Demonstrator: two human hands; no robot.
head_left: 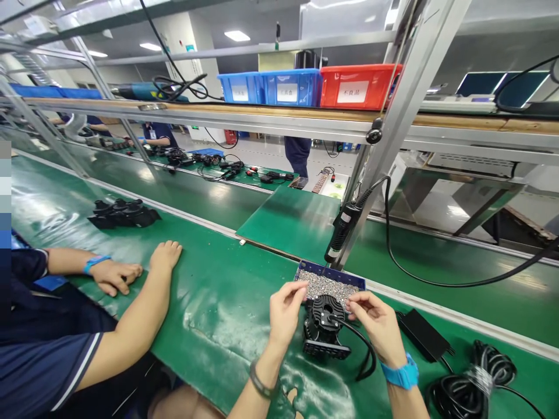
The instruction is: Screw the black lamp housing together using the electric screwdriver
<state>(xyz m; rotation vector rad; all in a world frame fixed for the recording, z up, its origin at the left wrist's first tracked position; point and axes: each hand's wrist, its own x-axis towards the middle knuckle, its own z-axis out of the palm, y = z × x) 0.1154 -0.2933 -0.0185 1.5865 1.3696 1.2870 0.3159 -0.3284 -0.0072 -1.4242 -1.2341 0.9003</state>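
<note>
At far left, a co-worker's arms are resting on the green desk [209, 302]: one co-worker's hand [114, 275] with a blue wristband is lying loosely curled, the other co-worker's hand [166, 254] is lying palm down further in. Beyond them a cluster of black parts [122, 213] is sitting on the conveyor belt [196, 198].

Moving toward centre, the left hand [285, 311] is hovering just left of the black lamp housing [324, 326], fingers pinched narrow at the near edge of the screw tray [329, 282]; whether it is gripping a screw cannot be told. The lamp housing is standing on the desk between the two hands, directly in front of the tray, which is full of small silver screws. An electric screwdriver [343, 230] is hanging just behind the tray against the frame post.

The right hand [379, 323], blue wristband at the wrist, is pinching narrow at the housing's upper right edge, touching it; anything between the fingertips is too small to tell. A black cable is running out from the housing under this hand. Further right, a black power adapter [423, 334] is lying on the desk, and a coiled black cable [474, 381] is lying beside it. On the overhead shelf, blue bins [275, 87] and a red bin [356, 86] are standing side by side.
</note>
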